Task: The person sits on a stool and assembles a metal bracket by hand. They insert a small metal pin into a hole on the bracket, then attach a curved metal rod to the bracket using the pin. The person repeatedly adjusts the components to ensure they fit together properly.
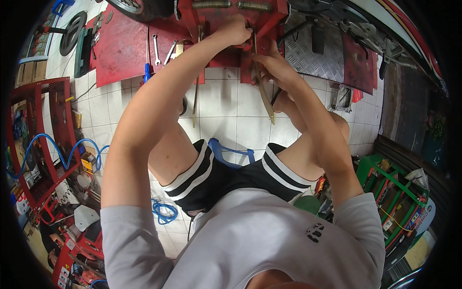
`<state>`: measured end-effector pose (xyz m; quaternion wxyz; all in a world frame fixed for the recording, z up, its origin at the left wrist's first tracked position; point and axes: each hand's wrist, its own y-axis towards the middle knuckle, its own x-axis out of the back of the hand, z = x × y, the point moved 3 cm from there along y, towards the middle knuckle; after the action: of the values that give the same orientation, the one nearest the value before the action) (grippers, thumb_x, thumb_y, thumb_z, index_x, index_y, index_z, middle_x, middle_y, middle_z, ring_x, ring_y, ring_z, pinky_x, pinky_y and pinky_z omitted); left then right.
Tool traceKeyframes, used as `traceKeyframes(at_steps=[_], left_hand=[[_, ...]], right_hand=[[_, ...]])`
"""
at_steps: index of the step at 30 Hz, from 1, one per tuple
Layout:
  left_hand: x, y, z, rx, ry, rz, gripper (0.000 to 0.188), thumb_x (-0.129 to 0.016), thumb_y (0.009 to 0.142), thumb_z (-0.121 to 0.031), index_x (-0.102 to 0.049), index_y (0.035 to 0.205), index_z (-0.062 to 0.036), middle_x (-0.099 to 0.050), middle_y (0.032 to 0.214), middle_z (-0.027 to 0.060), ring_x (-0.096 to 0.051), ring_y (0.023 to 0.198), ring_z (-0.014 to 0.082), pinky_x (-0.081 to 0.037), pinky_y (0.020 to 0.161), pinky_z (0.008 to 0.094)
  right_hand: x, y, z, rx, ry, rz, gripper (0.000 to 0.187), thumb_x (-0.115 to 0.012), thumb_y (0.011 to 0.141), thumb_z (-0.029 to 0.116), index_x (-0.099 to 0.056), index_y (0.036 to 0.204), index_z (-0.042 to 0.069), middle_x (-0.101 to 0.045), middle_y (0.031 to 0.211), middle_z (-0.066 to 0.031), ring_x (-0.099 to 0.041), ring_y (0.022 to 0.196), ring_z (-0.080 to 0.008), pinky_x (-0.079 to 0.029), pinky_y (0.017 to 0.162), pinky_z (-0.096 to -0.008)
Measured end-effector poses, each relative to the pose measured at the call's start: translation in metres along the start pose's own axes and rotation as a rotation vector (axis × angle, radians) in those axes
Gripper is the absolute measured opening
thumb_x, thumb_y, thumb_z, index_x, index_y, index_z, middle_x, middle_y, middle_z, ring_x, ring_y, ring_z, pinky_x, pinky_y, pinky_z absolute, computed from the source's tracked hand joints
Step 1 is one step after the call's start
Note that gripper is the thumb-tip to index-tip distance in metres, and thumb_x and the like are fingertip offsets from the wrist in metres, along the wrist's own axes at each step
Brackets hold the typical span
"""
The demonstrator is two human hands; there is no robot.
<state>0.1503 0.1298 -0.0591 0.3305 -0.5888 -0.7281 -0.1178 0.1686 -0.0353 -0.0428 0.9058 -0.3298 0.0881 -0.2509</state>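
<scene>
My left hand [234, 31] reaches to the red metal frame [190, 19] at the top, its fingers curled at the upper end of a long flat metal bar [263, 94]. What those fingers grip is hidden. Just below and to the right, my right hand [275, 66] is closed around that bar, thumb across it and fingers partly behind. The bar slants down toward me, its lower end over the tiled floor. A second, thinner bar [196, 91] hangs from the frame on the left. Two coil springs [211, 4] lie across the top of the frame.
A red platform [120, 53] holds wrenches [156, 50] and a blue-handled screwdriver [147, 72]. A tyre [144, 9] stands above it. Diamond-plate metal [308, 53] lies at right. A blue stool [231, 153] sits beneath me, a green rack [394, 192] at right, a blue hose [62, 149] at left.
</scene>
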Motion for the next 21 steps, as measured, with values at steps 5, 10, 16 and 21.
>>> traceKeyframes(at_steps=[5,10,16,21], left_hand=[[-0.003,0.017,0.028,-0.077,0.064,-0.142,0.017,-0.057,0.091,-0.003,-0.068,0.099,0.0079,-0.072,0.082,0.0158,-0.072,0.072,0.0205,-0.059,0.063,0.0316],[-0.001,0.025,0.019,0.052,-0.083,0.05,0.018,-0.057,0.091,-0.001,-0.067,0.103,0.0073,-0.072,0.088,0.014,-0.071,0.071,0.0189,-0.058,0.06,0.0293],[0.003,0.025,0.012,0.148,-0.185,0.162,0.017,-0.058,0.093,-0.006,-0.064,0.104,0.0062,-0.07,0.092,0.0137,-0.07,0.077,0.0194,-0.058,0.065,0.0285],[0.008,0.028,0.029,0.12,-0.188,0.242,0.021,-0.058,0.093,-0.008,-0.065,0.106,0.0076,-0.07,0.093,0.0139,-0.07,0.081,0.0196,-0.058,0.069,0.029]], right_hand=[[-0.006,0.004,0.009,0.092,-0.013,-0.029,0.095,-0.06,0.089,0.015,0.015,0.148,0.02,-0.064,0.081,-0.021,-0.067,0.055,-0.0286,-0.053,0.043,-0.0326],[0.012,0.013,0.012,0.116,0.12,-0.018,0.073,-0.049,0.096,0.024,0.0,0.15,0.017,-0.064,0.098,-0.0228,-0.068,0.06,-0.0306,-0.055,0.049,-0.0343],[0.02,0.03,0.006,0.153,0.157,-0.014,0.048,-0.038,0.103,0.028,-0.015,0.143,0.016,-0.062,0.099,-0.0259,-0.067,0.059,-0.0346,-0.057,0.05,-0.0371],[0.012,0.042,0.003,0.194,0.286,-0.074,0.041,-0.038,0.104,0.027,-0.022,0.14,0.016,-0.063,0.098,-0.0247,-0.069,0.064,-0.0323,-0.059,0.05,-0.0381]])
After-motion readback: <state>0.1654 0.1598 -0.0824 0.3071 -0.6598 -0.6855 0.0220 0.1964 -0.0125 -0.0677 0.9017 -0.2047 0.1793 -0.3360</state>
